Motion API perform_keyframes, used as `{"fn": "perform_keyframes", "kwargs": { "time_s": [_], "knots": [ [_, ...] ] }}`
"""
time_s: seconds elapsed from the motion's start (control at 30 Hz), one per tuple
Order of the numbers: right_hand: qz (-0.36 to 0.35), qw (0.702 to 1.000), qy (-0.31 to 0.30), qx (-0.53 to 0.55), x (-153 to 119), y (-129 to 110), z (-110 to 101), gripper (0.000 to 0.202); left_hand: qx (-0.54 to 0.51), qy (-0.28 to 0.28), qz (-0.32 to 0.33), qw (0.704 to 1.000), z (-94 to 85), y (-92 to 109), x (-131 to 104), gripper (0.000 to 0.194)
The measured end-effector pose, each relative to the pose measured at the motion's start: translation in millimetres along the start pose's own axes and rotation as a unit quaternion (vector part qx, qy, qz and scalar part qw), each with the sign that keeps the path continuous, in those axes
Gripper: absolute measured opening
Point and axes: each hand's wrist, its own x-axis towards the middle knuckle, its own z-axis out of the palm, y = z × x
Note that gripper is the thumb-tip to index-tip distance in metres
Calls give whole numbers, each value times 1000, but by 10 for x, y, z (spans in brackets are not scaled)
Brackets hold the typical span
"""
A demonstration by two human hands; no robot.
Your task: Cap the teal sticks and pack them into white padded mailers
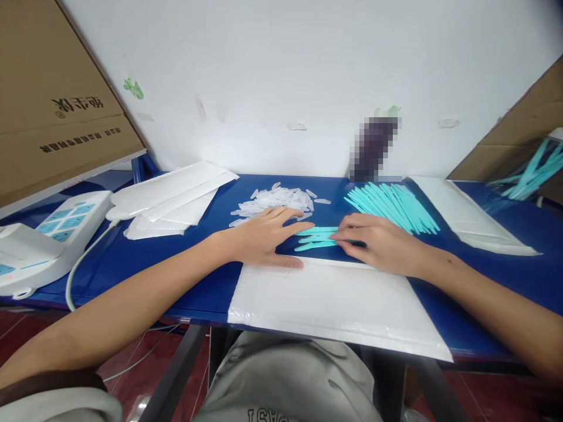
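My left hand [268, 237] lies palm down with its thumb and fingers apart. Its index fingertip reaches the left ends of a few thin turquoise sticks [316, 237], and its thumb rests at the upper edge of a white padded envelope [334, 299]. Closed around the right ends of those sticks is my right hand [373, 240]; the exact grip is partly hidden by its fingers. Behind my left hand spreads a pile of small translucent white pieces [281, 201], partly covered by the fingers. A larger heap of turquoise sticks [396, 208] lies beyond my right hand.
More white envelopes [176, 196] are stacked at left, and another envelope [470, 217] lies at right. A white power strip [70, 225] with a cable occupies the left end of the blue table [197, 293]. Cardboard boxes [57, 88] stand at both sides; a white wall closes the back.
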Motion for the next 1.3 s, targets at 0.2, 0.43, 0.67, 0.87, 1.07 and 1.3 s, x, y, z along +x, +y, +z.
{"fn": "perform_keyframes", "kwargs": {
  "time_s": [0.2, 0.43, 0.67, 0.87, 1.07, 1.3],
  "knots": [
    [-26, 999, 46, -3, 14, -85, -23, 29, -8, -4, -5, 1000, -9, 0, 3, 74],
    [-31, 999, 13, 24, 7, -140, -44, 24, 13, -6, 4, 1000, -34, 6, 3, 68],
    [-5, 1000, 14, 24, -6, -53, -35, 29, 17, -12, -4, 1000, -2, 2, -2, 72],
    [-3, 1000, -11, 22, -3, -38, -28, 34, 17, -23, -10, 1000, 21, -7, -1, 76],
    [-5, 999, -32, 14, 2, -85, -51, 34, 21, -19, -5, 1000, 27, -16, -9, 75],
    [24, 998, -44, 30, -1, -93, -46, 37, 34, 20, 41, 998, -35, -5, 8, 62]
  ]
}}
